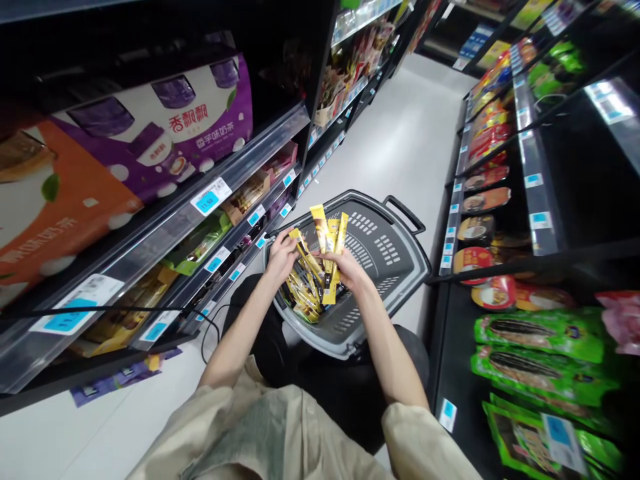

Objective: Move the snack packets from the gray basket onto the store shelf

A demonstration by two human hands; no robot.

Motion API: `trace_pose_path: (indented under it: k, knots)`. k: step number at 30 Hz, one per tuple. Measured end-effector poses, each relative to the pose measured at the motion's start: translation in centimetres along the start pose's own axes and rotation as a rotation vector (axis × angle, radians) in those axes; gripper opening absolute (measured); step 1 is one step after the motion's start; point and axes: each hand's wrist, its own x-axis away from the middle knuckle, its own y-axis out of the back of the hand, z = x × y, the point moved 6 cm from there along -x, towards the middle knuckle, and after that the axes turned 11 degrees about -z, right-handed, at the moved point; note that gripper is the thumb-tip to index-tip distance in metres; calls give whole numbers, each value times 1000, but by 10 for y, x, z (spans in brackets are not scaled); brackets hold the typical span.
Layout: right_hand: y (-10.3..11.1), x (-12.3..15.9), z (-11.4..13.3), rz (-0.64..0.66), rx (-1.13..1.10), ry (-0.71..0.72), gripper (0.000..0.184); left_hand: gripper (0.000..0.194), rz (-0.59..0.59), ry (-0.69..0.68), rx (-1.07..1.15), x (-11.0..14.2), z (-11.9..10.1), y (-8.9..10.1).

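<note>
A grey shopping basket (pixel 400 260) rests in front of my knees, and both hands are over it. Several slim yellow stick packets (pixel 327 230) are pinched in my right hand (pixel 347 265), fanned upward. My left hand (pixel 281 257) has its fingers closed at the top of another yellow-and-brown stick packet (pixel 306 255), near the basket's left rim. More yellow and dark stick packets (pixel 303 293) lie heaped in the left part of the basket, below the hands. The fingertips of both hands are partly hidden by the packets.
On the left, a shelf bears purple and orange milk tea boxes (pixel 200 120), with lower shelves of small packets (pixel 200 240). To the right, shelves hold round food tubs (pixel 475 230) and green snack bags (pixel 545 340). A thin black cable (pixel 125 309) crosses the left shelf. A white aisle floor (pixel 400 133) runs ahead.
</note>
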Motion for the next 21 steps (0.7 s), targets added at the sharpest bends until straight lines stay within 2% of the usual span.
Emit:
trace_pose_path:
  k: [3,5,9,12,17,21]
  knots:
    - [-2,7,0,67,-51,-19,26,29,17,71,167,6,-11,-2]
    - [-4,12,-5,85,-29,-29,30,23,42,63,205,10,-19,-5]
    - [-16,23,-22,148,65,-44,43,45,24,-37,31,13,-29,-8]
    - [-26,27,-28,135,51,10,51,42,29,-63,-104,14,-22,-11]
    - [-30,24,-24,36,28,111,49,46,106,87,-87,20,4,-14]
    - [-26,20,-24,26,104,106,46,48,80,143,-52,22,8,-12]
